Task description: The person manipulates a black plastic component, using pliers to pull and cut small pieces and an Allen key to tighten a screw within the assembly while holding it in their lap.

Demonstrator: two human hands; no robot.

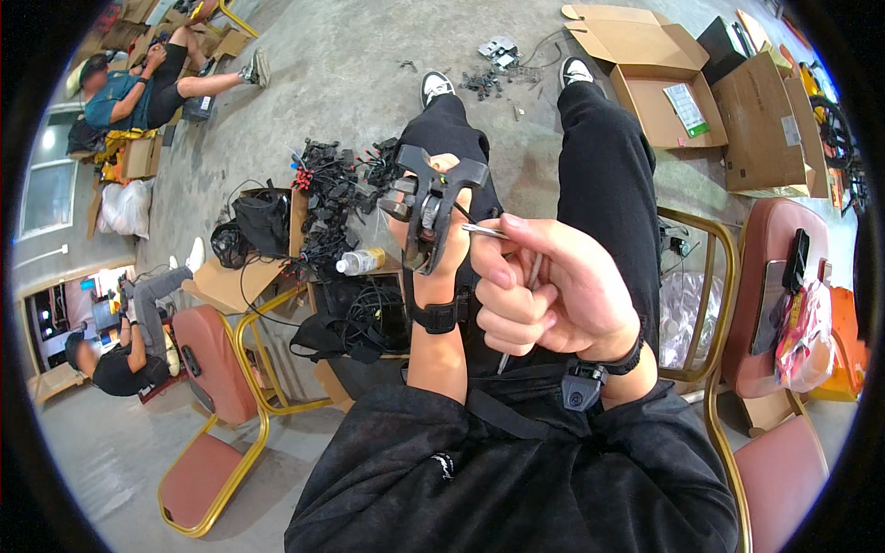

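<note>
My left hand [454,263] is closed around a black forked mechanical part [427,221], raised over my lap. Two dark arms spread from the top of the part, and a roundish metal piece shows in its middle. Close by on the right, my right hand [562,286] pinches a thin silver metal tool [487,231] between thumb and fingers. The tool's tip points left and reaches the edge of the black part; whether it touches is too fine to tell. A slim rod, seemingly of the same tool, shows between and below my curled fingers.
Black cabled parts [332,189] pile up on the floor at left, near a bottle [360,261] and an open box [235,281]. Small parts [484,85] lie between my feet. Cardboard boxes [668,101] and chairs [217,364] stand around. Two people [120,97] sit at left.
</note>
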